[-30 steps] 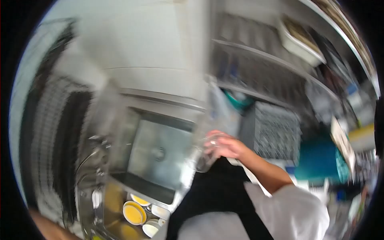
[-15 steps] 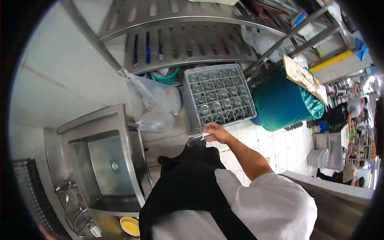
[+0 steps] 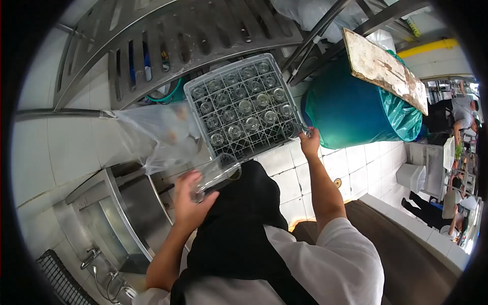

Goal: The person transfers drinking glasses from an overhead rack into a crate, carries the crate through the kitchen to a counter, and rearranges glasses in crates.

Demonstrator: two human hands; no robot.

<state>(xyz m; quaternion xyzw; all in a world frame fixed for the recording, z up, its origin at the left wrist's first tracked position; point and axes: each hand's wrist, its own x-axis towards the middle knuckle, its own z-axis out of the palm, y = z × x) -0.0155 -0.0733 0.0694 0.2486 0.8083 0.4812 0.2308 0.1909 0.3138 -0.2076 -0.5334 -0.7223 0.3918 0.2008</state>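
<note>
My left hand is wrapped around the base end of a clear drinking glass, held tilted in front of the black apron. Its rim points toward the rack; whether a second glass is with it I cannot tell. At the near right corner of the grey plastic glass rack, my right hand is closed on another clear glass, mostly hidden by the fingers. Several upside-down glasses fill most of the rack's compartments, while the nearest row shows bare grid.
A slatted metal shelf spans the far side. Left of the rack hang plastic bags, near a steel sink. A blue bin with a worn board stands at right. Other people are in the background.
My left hand has come into view holding a glass. The right hand has moved from in front of my body to the rack's right corner. The view has turned and shifted.
</note>
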